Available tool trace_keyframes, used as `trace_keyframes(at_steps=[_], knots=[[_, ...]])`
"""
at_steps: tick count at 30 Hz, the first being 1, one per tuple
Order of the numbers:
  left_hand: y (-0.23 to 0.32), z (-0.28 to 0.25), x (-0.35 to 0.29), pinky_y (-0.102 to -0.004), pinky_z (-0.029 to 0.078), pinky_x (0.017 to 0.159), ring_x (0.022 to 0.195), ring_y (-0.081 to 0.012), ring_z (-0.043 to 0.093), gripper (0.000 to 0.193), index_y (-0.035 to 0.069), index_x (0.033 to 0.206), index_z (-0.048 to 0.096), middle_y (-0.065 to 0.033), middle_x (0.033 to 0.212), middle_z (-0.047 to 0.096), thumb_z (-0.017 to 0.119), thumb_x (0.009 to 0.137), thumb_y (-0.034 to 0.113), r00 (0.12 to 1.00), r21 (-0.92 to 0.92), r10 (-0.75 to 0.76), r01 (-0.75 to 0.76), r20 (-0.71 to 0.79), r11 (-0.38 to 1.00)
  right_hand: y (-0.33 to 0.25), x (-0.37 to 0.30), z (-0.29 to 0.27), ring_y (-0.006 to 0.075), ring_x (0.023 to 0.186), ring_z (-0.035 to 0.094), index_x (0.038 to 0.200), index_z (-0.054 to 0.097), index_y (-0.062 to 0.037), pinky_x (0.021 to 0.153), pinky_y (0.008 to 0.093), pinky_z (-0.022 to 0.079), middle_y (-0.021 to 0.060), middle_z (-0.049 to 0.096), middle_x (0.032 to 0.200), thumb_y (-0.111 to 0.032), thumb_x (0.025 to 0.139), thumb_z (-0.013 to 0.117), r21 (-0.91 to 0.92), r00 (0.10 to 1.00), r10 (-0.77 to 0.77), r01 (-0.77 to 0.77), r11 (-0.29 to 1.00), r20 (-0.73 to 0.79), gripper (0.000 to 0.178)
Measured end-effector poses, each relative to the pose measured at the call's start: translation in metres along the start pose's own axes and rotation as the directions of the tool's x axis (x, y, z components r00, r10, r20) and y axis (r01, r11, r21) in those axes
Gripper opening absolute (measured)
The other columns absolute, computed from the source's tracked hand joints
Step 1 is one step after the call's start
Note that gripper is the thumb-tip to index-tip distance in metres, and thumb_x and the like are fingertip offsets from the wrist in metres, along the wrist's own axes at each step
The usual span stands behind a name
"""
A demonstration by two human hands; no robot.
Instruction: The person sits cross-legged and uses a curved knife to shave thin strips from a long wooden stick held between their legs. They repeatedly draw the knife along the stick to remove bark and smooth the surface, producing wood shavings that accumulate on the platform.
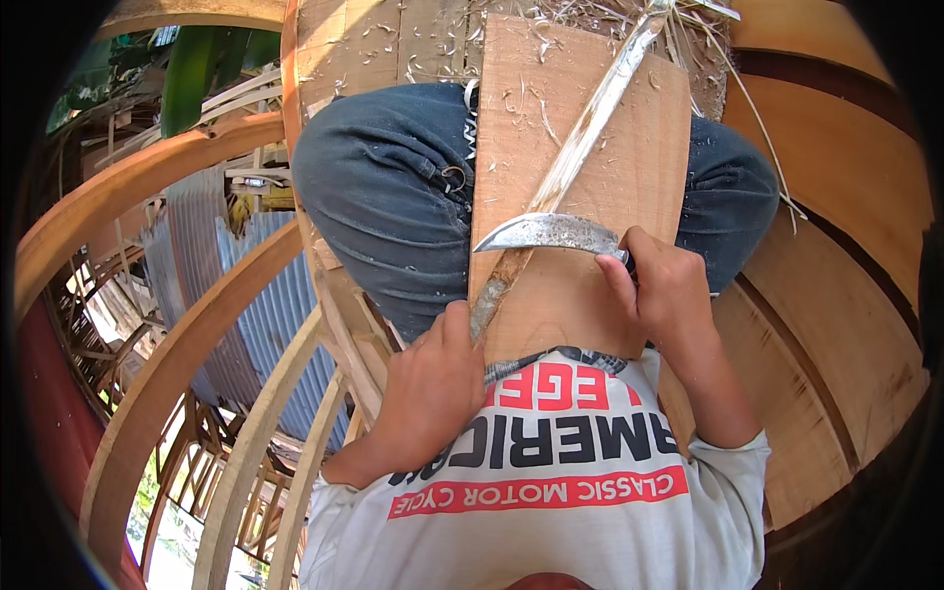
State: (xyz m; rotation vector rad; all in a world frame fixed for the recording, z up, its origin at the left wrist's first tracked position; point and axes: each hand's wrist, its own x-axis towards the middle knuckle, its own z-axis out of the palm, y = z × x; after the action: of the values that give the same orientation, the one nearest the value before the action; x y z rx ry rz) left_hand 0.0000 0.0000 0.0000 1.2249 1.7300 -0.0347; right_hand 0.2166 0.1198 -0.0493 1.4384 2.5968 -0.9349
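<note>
A flat wooden board (619, 167) lies across my lap, between my thighs. Slanting over it is a long stick (575, 147), pale and peeled on its far part, with rough grey-brown bark on the near end. My left hand (438, 369) is closed around that bark-covered end, close to my shirt. In my right hand (667, 285) is a curved knife (551, 232), its handle mostly hidden by the fingers. The spotted, hooked blade lies crosswise over the stick, where bare wood meets bark, with its tip pointing left.
Curled wood shavings (393, 49) litter the planks beyond my legs. Thin strips (757, 118) hang at the far right. Curved wooden ribs (187, 344) stand on the left, with corrugated metal sheets (261, 324) below. Broad planks (826, 324) rise on the right.
</note>
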Motion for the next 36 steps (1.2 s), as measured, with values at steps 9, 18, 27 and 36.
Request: trace_keyframes(at_steps=[9, 18, 27, 36], knots=[[0.001, 0.008, -0.005, -0.0458, 0.053, 0.063, 0.078, -0.0383, 0.065, 0.022, 0.002, 0.099, 0.042, -0.0210, 0.085, 0.060, 0.057, 0.089, 0.012, 0.999, -0.004, 0.029, -0.029, -0.013, 1.000, 0.057, 0.038, -0.020, 0.0368, 0.054, 0.059, 0.073, 0.053, -0.0022, 0.050, 0.0441, 0.045, 0.0178, 0.056, 0.057, -0.036, 0.095, 0.059, -0.154, 0.956, 0.129, -0.174, 0.972, -0.264, 0.041], [-0.002, 0.010, -0.001, -0.0477, 0.051, 0.061, 0.073, -0.0413, 0.063, 0.022, 0.001, 0.102, 0.042, -0.0229, 0.083, 0.060, 0.056, 0.090, 0.013, 0.997, -0.021, 0.057, -0.058, -0.055, 0.998, 0.077, 0.060, -0.023, 0.0389, 0.055, 0.058, 0.070, 0.055, -0.0017, 0.050, 0.0454, 0.044, 0.0193, 0.056, 0.056, -0.039, 0.096, 0.057, -0.203, 0.928, 0.131, -0.212, 0.956, -0.349, 0.046], [-0.002, 0.011, 0.001, -0.0478, 0.051, 0.057, 0.068, -0.0399, 0.063, 0.023, 0.000, 0.097, 0.042, -0.0203, 0.089, 0.051, 0.059, 0.085, 0.010, 0.997, 0.029, 0.062, -0.060, -0.045, 0.998, 0.002, 0.001, -0.003, 0.0322, 0.051, 0.061, 0.070, 0.056, -0.0037, 0.046, 0.0380, 0.046, 0.0157, 0.057, 0.055, -0.040, 0.088, 0.068, 0.029, 1.000, 0.004, -0.003, 1.000, -0.008, 0.042], [-0.002, 0.014, -0.001, -0.0468, 0.050, 0.052, 0.064, -0.0384, 0.062, 0.025, -0.001, 0.099, 0.043, -0.0191, 0.094, 0.046, 0.059, 0.083, 0.009, 0.990, 0.081, 0.093, -0.085, -0.108, 0.993, 0.002, -0.006, -0.005, 0.0307, 0.049, 0.060, 0.068, 0.054, -0.0050, 0.045, 0.0366, 0.047, 0.0144, 0.058, 0.056, -0.044, 0.084, 0.070, -0.017, 0.998, -0.068, 0.068, 0.998, 0.020, 0.045]])
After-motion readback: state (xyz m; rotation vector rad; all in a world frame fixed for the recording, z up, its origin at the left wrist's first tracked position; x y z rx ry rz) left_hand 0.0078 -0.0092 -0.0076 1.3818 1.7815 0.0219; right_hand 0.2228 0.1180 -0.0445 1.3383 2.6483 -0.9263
